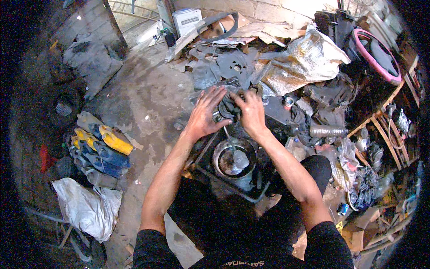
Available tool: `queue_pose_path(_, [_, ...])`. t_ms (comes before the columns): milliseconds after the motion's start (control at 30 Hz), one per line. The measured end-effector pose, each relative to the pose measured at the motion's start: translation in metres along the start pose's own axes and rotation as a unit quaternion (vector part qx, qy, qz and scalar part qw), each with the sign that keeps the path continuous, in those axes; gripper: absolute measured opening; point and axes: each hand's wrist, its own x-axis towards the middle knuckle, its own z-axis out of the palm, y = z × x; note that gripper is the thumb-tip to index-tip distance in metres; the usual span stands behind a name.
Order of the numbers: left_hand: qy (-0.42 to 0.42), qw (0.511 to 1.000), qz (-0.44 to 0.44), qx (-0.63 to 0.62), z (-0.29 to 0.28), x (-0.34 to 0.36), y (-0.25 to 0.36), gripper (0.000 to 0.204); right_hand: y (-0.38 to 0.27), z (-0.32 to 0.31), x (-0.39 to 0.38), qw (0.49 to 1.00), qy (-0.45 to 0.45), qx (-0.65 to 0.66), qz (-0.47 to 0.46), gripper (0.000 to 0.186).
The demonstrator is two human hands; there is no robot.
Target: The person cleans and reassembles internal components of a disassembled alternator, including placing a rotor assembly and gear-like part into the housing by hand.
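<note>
At the centre, my left hand and my right hand grip a dark, curved mechanical part from either side. My left fingers lie closed against it and reach over its top, with the thumb below; my right fingers are bent at its upper right, partly hidden. A pale rod runs down from beneath the part toward a round metal bowl, which has a whitish lump inside. The bowl sits on a dark square tray between my legs.
Yellow and blue containers and a white sack lie at left. Cardboard, sheet scraps and a silvery sack cover the back. A pink-rimmed round object, a clear bottle, a small can and wooden slats crowd the right.
</note>
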Motion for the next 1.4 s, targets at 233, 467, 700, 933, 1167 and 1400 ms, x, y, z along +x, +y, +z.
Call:
queue_pose_path(233, [-0.029, 0.999, 0.003, 0.016, 0.019, -0.001, -0.015, 0.096, -0.036, 0.003, -0.03, 0.992, -0.075, -0.075, 0.065, 0.044])
queue_pose_path(467, [-0.001, 0.999, -0.02, 0.027, 0.01, -0.006, -0.006, 0.099, -0.055, -0.046, -0.037, 0.964, -0.182, 0.13, 0.147, 0.05])
queue_pose_path(700, [0.075, 0.991, 0.05, -0.096, 0.024, 0.0, -0.019, 0.105, -0.048, 0.004, -0.008, 0.992, 0.033, 0.09, 0.084, 0.05])
queue_pose_path(933, [-0.003, 0.996, -0.027, -0.086, 0.001, -0.01, -0.022, 0.1, -0.055, -0.011, -0.054, 0.971, -0.172, 0.131, 0.101, 0.04])
queue_pose_path(1167, [-0.024, 0.999, -0.041, -0.016, 0.009, -0.008, -0.016, 0.106, -0.017, -0.032, -0.008, 0.963, 0.041, 0.198, 0.18, 0.053])
queue_pose_path(1400, [0.058, 0.986, -0.114, 0.109, 0.038, -0.007, -0.007, 0.124, 0.013, 0.001, 0.007, 0.962, -0.039, 0.269, 0.027, 0.055])
